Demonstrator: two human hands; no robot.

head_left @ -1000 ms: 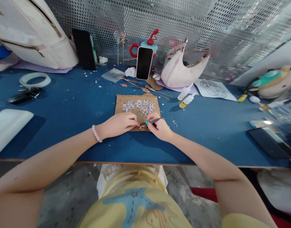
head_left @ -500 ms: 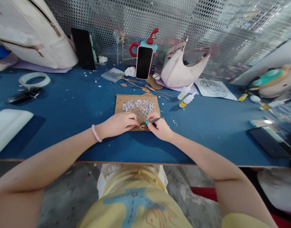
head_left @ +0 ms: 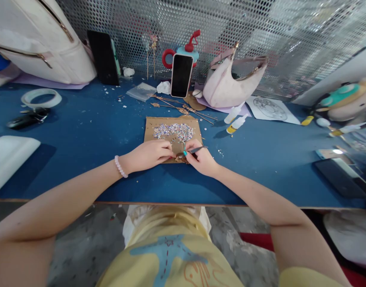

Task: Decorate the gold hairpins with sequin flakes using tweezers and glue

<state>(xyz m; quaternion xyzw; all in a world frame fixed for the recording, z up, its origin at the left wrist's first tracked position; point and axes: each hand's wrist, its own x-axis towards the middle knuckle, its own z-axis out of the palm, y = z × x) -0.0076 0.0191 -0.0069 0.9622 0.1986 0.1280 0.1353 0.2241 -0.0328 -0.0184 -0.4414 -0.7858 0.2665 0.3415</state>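
Observation:
On the blue table lies a piece of cardboard [head_left: 149,126] with a heap of small glittering rhinestones [head_left: 173,130] spread over its upper part. My right hand [head_left: 202,159] pinches a pair of dark tweezers [head_left: 197,149], whose tip points down at a small gold filigree ornament [head_left: 180,158] near the cardboard's front edge. From the other side, my left hand [head_left: 154,154] has its fingers closed together at the ornament's left end, seemingly holding it by the edge. Fingers partly hide the ornament, and any stone at the tweezer tip is too small to make out.
Behind the cardboard lie several gold hairpin sticks [head_left: 183,108] and an upright phone [head_left: 182,75]. Two glue bottles [head_left: 236,124] stand to the right, before a pale handbag [head_left: 233,85]. On the left are a tape roll [head_left: 41,98], a black object [head_left: 28,118] and a white backpack [head_left: 60,52].
The view has shifted very slightly. Both hands stay at the gold ornament, with hardly any visible movement of the tweezers.

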